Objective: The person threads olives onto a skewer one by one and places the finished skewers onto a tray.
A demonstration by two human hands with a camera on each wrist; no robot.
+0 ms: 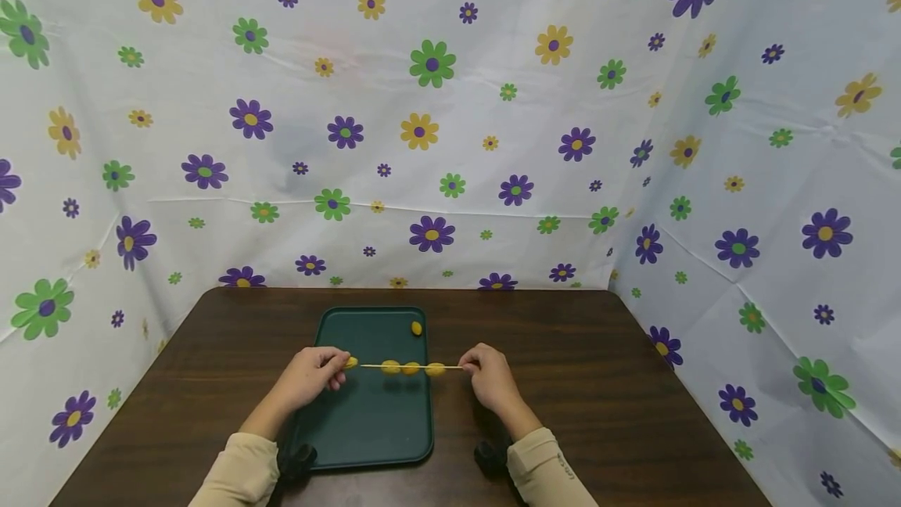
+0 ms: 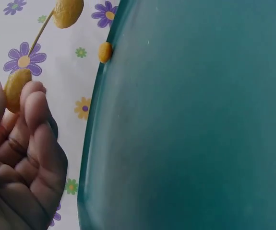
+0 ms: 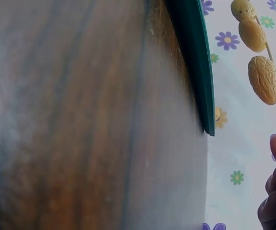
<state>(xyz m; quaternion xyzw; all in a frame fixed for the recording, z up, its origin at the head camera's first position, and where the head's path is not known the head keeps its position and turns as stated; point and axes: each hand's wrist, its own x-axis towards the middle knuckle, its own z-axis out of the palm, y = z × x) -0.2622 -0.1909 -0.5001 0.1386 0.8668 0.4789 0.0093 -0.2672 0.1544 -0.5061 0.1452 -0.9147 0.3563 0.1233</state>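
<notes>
My right hand [image 1: 491,383] pinches one end of a thin wooden skewer [image 1: 450,368]. Three yellow, wrinkled, oval fruits are threaded on it, one nearest that hand [image 3: 264,80] and two close together farther along. Between thumb and fingertips, my left hand [image 1: 310,376] holds another such fruit [image 2: 17,90]. The skewer's bare tip points at this fruit, with a small gap showing between them. Both hands hold these things above a dark green tray [image 1: 366,429] and its right edge. One loose yellow fruit [image 1: 417,329] lies in the tray's far right corner.
The tray lies on a dark brown wooden table [image 1: 584,397], left of its middle. A white cloth [image 1: 450,163] with printed flowers hangs behind the table and along both sides. Black wrist devices [image 1: 490,458] sit below the hands.
</notes>
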